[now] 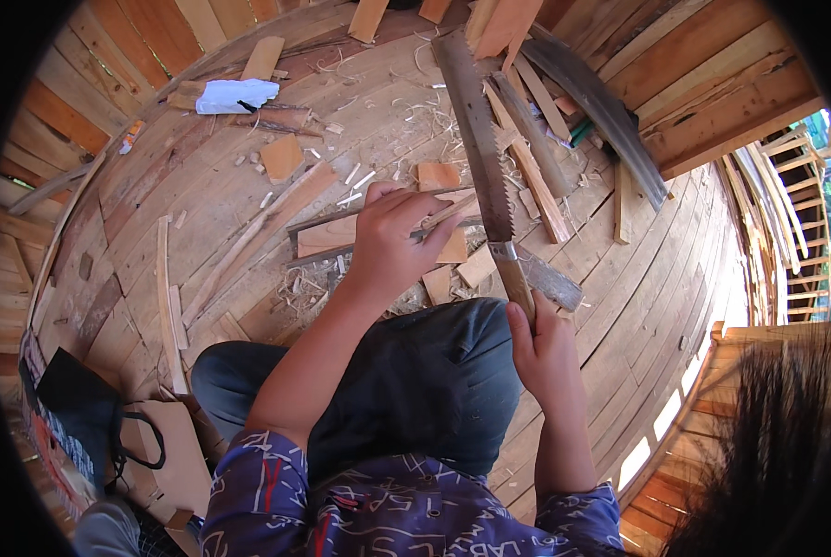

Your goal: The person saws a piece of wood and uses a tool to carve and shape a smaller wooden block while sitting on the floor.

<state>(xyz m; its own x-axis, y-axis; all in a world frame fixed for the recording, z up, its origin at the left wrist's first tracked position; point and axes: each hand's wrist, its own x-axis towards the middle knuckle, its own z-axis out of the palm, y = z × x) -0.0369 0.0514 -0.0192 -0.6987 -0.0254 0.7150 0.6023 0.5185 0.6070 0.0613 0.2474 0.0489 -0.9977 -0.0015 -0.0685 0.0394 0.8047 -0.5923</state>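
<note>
My right hand [545, 345] is wrapped round the wooden handle of a handsaw [480, 139]. Its long toothed blade points away from me, teeth toward the right. To the left, my left hand [399, 226] pinches a small thin strip of wood [449, 212] between thumb and fingers. The saw blade and the strip are apart. Below my left hand a wooden board [327, 237] lies on the floor, partly hidden by the hand. A flat grey piece [553, 281] lies just beyond my right hand; its kind is unclear.
Offcuts, such as a square block [282, 158], and curly shavings litter the plank floor [648, 288]. Long wood strips [536, 176] and a dark curved plank [610, 111] lie far right. A white bag [236, 96] is far left. A cardboard box [169, 455] stands near left; someone's dark hair [768, 446] shows right.
</note>
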